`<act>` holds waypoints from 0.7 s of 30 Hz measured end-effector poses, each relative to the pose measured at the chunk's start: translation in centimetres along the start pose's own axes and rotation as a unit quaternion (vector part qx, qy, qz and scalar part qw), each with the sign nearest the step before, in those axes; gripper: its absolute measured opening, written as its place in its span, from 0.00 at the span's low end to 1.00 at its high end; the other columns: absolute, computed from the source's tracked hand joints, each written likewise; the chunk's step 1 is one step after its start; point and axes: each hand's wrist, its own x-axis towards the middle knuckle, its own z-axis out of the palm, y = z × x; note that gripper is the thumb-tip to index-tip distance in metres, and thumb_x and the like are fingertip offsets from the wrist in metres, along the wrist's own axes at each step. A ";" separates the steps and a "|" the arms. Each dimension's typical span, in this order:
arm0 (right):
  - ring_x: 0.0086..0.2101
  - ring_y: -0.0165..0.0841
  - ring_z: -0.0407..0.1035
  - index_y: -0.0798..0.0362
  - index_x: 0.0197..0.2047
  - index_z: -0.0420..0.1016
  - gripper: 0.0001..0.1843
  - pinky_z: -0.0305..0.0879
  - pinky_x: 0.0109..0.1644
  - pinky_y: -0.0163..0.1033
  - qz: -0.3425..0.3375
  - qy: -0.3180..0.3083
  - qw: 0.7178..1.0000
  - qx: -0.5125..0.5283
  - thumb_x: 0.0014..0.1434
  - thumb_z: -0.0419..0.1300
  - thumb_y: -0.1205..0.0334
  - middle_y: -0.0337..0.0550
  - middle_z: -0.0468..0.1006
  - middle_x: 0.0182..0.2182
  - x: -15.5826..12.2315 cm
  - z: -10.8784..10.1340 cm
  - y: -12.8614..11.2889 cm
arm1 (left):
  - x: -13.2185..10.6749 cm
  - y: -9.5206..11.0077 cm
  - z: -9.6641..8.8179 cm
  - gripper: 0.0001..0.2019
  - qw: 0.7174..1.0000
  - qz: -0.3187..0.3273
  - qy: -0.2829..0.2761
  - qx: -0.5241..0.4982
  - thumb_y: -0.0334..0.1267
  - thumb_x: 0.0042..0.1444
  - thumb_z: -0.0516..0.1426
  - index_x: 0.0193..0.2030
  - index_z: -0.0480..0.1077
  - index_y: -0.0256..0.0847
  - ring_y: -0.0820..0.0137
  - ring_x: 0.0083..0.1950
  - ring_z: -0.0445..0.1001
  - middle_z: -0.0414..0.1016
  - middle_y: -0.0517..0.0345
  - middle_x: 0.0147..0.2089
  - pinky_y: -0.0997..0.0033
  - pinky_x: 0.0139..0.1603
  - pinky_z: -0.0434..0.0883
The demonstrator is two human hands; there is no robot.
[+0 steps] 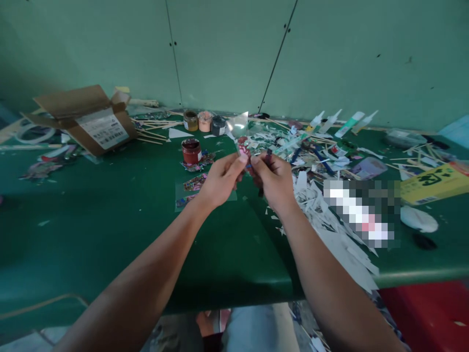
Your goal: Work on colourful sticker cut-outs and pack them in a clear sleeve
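Note:
Both my hands meet above the middle of the green table. My left hand [222,180] pinches a small red and pink patterned piece [243,145] with clear film about it. Close beside it, my right hand [274,178] is closed with its thumb at the piece's edge. A dark, narrow tool [268,155] pokes out above and below the right fingers; its kind and tip are hidden. Left of the hands lie patterned cut pieces [195,182] on clear film. Behind them stands an open jar of dark red paint [191,151].
Further back are several open paint jars [204,121] and an opened cardboard box [98,122]. White paper scraps [322,210] heap up on the right, with glue bottles [350,124], wooden sticks [414,161] and a yellow packet [434,183] beyond. A green wall [227,54] closes off the back.

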 end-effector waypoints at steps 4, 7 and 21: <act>0.16 0.24 0.49 0.49 0.25 0.60 0.22 0.46 0.19 0.34 0.005 -0.104 0.994 0.035 0.57 0.59 0.42 0.30 0.58 0.18 -0.4 0.4 -0.7 | 0.3 0.5 -0.4 0.23 1.000 0.010 0.030 0.000 0.52 0.60 0.53 0.19 0.60 0.42 0.74 0.17 0.63 0.61 0.62 0.15 0.73 0.19 0.60; 0.15 0.25 0.48 0.48 0.30 0.62 0.22 0.44 0.17 0.34 0.027 -0.132 0.989 0.064 0.60 0.53 0.38 0.31 0.58 0.18 -0.7 0.7 -1.1 | 0.3 1.0 -0.5 0.23 0.998 0.031 0.035 0.037 0.48 0.63 0.52 0.18 0.61 0.43 0.75 0.16 0.61 0.60 0.63 0.13 0.73 0.18 0.57; 0.19 0.27 0.50 0.50 0.22 0.58 0.23 0.47 0.25 0.37 -0.084 -0.132 0.987 -0.029 0.64 0.51 0.46 0.32 0.55 0.18 -0.7 0.4 -1.4 | 0.3 1.5 -0.7 0.24 0.990 0.075 0.053 0.110 0.39 0.62 0.54 0.15 0.54 0.43 0.76 0.17 0.52 0.52 0.65 0.14 0.70 0.20 0.49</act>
